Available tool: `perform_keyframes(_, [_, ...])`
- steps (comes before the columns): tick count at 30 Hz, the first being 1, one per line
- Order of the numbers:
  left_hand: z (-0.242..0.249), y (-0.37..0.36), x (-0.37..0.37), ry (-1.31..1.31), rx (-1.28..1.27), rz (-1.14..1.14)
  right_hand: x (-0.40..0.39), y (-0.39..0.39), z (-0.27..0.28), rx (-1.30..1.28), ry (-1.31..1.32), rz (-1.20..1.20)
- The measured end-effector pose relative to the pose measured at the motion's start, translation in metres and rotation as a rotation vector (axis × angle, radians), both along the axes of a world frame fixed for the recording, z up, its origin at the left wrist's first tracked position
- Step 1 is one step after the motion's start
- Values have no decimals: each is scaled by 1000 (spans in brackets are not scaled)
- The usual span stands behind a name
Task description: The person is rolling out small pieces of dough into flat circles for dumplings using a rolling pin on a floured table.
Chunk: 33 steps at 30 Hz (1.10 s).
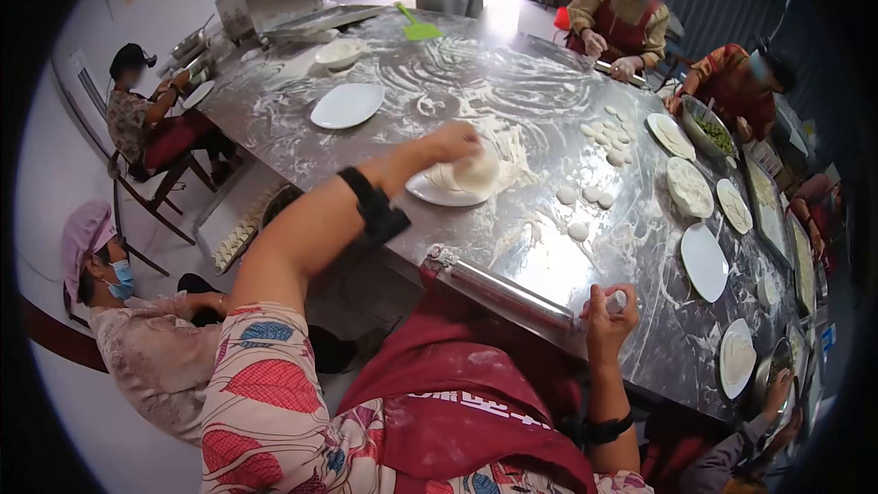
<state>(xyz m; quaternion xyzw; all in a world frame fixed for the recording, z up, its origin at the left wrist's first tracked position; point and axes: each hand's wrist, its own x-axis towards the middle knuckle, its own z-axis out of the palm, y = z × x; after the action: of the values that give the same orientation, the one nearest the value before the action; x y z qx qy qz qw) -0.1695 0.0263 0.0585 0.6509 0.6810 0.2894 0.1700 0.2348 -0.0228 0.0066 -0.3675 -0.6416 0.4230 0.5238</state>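
Observation:
My left hand [455,142] reaches forward and rests on a lump of white dough [476,172] that sits on a white plate [430,190]. My right hand [606,309] grips one end of a long metal rolling pin [501,290] lying along the near edge of the floured metal table [512,91]. Several small dough pieces [585,197] lie just beyond the plate.
An empty white plate [347,105], a bowl [338,54] and a green scraper [417,29] lie farther back. More plates [704,261] and trays line the right side. Other people sit at the left, the far side and the right.

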Motion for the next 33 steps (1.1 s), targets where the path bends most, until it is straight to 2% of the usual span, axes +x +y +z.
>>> perform_keyframes(2, [-1, 10, -33, 222, -43, 199, -2, 0, 0, -6, 11, -4])
perform_keyframes(5, [17, 24, -20, 307, -85, 169, -2, 2, -1, -17, 30, -4])
perform_keyframes(8, [28, 39, 45, 214, -102, -38, 1, 10, -11, 78, -62, -65])
perform_keyframes(10, [10, 58, 90, 114, -86, -263, -2, 6, -2, 64, -16, -45])
perform_keyframes(12, [-9, 68, 138, 146, -77, -495, 2, 1, 1, -15, -9, -25])
perform_keyframes(13, [-16, 67, 162, 180, -57, -531, 1, 2, 3, -44, 4, -9])
perform_keyframes(14, [-18, 68, 184, 299, -162, -501, 1, 2, 1, -19, -69, -72])
perform_keyframes(15, [-37, 74, 193, 370, -84, -511, 3, 6, -9, 80, -119, -95])
perform_keyframes(16, [-49, 74, 204, 369, -34, -400, 2, 7, -11, 71, -108, -112])
perform_keyframes(17, [-46, 78, 212, 442, -142, -395, 1, 6, -8, 24, -41, -75])
perform_keyframes(18, [-39, 77, 218, 530, -210, -398, 2, 4, -6, 76, -80, -89])
perform_keyframes(19, [-42, 81, 221, 529, -208, -353, 1, 2, 2, 89, -85, -82])
perform_keyframes(23, [-37, 80, 222, 494, -220, -303, 1, 7, -5, 97, -55, -54])
perform_keyframes(26, [-50, 74, 223, 435, -142, -327, 3, 5, -9, 104, -52, -45])
perform_keyframes(29, [-22, 54, 229, 146, -58, -283, 5, 3, -6, 58, -53, -31])
perform_keyframes(32, [-42, 48, 209, -309, -73, -408, -1, 2, -5, 53, -79, -48])
perform_keyframes(33, [-52, 38, 200, -56, -207, -538, -4, 4, 3, 64, -96, -68])
